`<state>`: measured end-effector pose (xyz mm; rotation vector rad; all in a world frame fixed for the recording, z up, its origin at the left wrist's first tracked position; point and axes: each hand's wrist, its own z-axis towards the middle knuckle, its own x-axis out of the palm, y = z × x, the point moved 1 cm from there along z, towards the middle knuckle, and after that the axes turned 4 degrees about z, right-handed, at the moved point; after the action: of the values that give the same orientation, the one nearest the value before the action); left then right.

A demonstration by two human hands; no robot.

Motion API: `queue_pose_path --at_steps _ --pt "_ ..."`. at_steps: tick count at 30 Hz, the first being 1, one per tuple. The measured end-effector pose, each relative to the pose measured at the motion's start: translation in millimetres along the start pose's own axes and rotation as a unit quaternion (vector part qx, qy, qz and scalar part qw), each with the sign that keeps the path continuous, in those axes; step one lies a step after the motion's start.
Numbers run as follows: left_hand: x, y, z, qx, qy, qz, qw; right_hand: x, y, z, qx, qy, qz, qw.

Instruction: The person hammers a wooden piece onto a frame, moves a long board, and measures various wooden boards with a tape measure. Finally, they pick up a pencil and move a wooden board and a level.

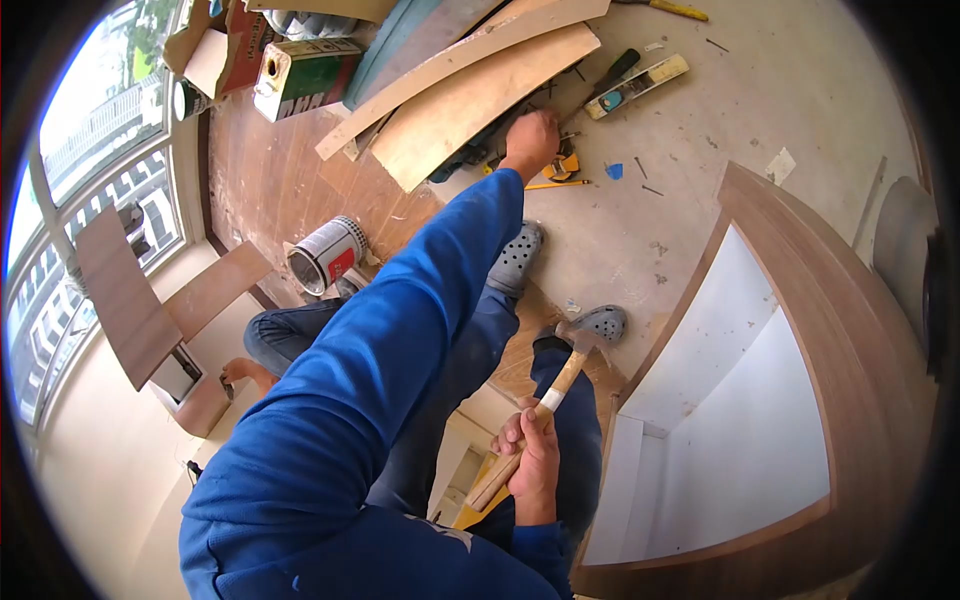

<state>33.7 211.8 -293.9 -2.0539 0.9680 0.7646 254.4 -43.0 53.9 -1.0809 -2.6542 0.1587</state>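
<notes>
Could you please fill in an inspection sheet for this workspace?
Surface: floor scattered with nails and debris.
Job's things: hammer held; tape measure on the floor.
Clutter: overlapping boards, pencil, bucket.
Hands: right hand grips the hammer; left hand is beside the boards, its hold unclear.
Cables: none certain; dark item by the wall unclear.
Surroundings: open cabinet at right; window and another person's hand at left.
</notes>
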Motion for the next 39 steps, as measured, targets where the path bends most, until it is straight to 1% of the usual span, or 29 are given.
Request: queue_pose_path --at_steps 2,3,5,7,9,10,12,16,18,19,21,22,23,25,26,27,29,30,31,33,34,35,37,38,39 --pt "-2.2 -10.1 5.7 -0.101 -0.133 -0.074 0.983 0.9 1.7 0.9 0.001 -0.005 0.001 1.000" --pt "1.7 -11.5 11.5 -0.101 -0.131 -0.074 0.983 2.3 3.0 0.2 -0.004 -0.001 0.001 1.000" --pt "8.0 -13.9 24.8 -0.099 -0.192 -0.058 0.975 0.0 4.4 0.8 -0.009 0.001 0.002 1.000" --pt "11.5 -17.5 32.7 -0.111 -0.186 -0.045 0.975 -4.1 4.6 1.6 -0.015 0.016 0.009 1.000" --pt "19.8 -18.5 35.5 -0.143 -0.188 -0.011 0.972 -3.9 6.1 1.8 -0.020 0.007 0.011 1.000" --pt "23.6 -16.4 35.5 -0.144 -0.185 -0.011 0.972 -4.6 6.4 0.3 -0.023 -0.001 0.010 1.000" --pt "23.5 -15.2 41.2 -0.103 -0.181 -0.005 0.978 -4.5 6.4 0.6 -0.025 -0.002 0.013 1.000" --pt "23.3 -18.4 20.0 -0.074 -0.194 -0.031 0.978 0.3 5.0 -0.9 -0.020 -0.002 0.025 0.999" --pt "19.1 -24.7 2.4 -0.020 -0.256 -0.169 0.952 1.0 2.7 -0.6 -0.018 0.008 0.020 1.000" --pt "15.5 -27.9 -6.0 -0.018 -0.259 -0.170 0.951 0.3 1.5 -0.5 -0.013 0.016 0.013 1.000" --pt "6.9 -32.1 -18.7 -0.121 -0.143 -0.309 0.932 1.8 -1.8 -0.2 -0.023 0.021 -0.001 1.000" --pt "-1.6 -34.8 -25.2 -0.139 -0.143 -0.241 0.950 2.4 -2.8 -0.9 -0.023 0.025 -0.006 0.999" --pt "-5.2 -34.0 -25.0 -0.136 -0.147 -0.241 0.950 3.2 -2.4 -0.1 -0.023 0.031 -0.012 0.999" --pt "4.7 -16.7 -19.0 -0.047 -0.197 -0.125 0.971 0.1 -2.2 0.5 -0.017 0.025 -0.015 0.999" --pt "10.2 -7.1 -11.4 -0.020 -0.178 -0.134 0.975 -2.5 -3.5 1.1 -0.009 0.014 -0.015 1.000" --pt "10.0 -9.2 -12.1 -0.021 -0.176 -0.133 0.975 -3.5 -2.7 0.7 -0.007 0.013 -0.014 1.000" --pt "-2.7 -22.8 -13.3 -0.108 -0.225 -0.091 0.964 -6.1 0.2 -0.3 -0.017 0.009 -0.004 1.000" --pt "-7.3 -23.4 -9.4 -0.102 -0.187 -0.041 0.976 -11.1 -1.4 0.2 -0.024 0.004 0.000 1.000" --pt "-7.4 -23.3 -2.0 -0.102 -0.186 -0.040 0.976 -14.3 -1.2 0.6 -0.023 0.004 0.001 1.000" --pt "-2.5 -22.9 14.3 -0.095 -0.164 0.015 0.982 -18.0 2.4 -0.5 -0.037 0.008 0.020 0.999" --pt "0.6 -17.3 21.8 -0.066 -0.147 0.041 0.986 -18.1 4.2 -0.3 -0.042 0.010 0.024 0.999" --pt "5.5 -13.6 27.1 -0.067 -0.143 0.040 0.987 -19.3 4.2 -0.2 -0.041 0.006 0.025 0.999" --pt "4.7 -13.4 34.4 -0.044 -0.159 0.093 0.982 -20.0 4.8 0.2 -0.053 0.006 0.023 0.998" --pt "2.1 -11.8 37.6 -0.031 -0.126 0.117 0.985 -19.5 5.5 0.7 -0.054 0.006 0.023 0.998" --pt "4.7 -7.6 38.0 -0.030 -0.126 0.116 0.985 -19.2 5.9 0.8 -0.051 0.008 0.019 0.998"
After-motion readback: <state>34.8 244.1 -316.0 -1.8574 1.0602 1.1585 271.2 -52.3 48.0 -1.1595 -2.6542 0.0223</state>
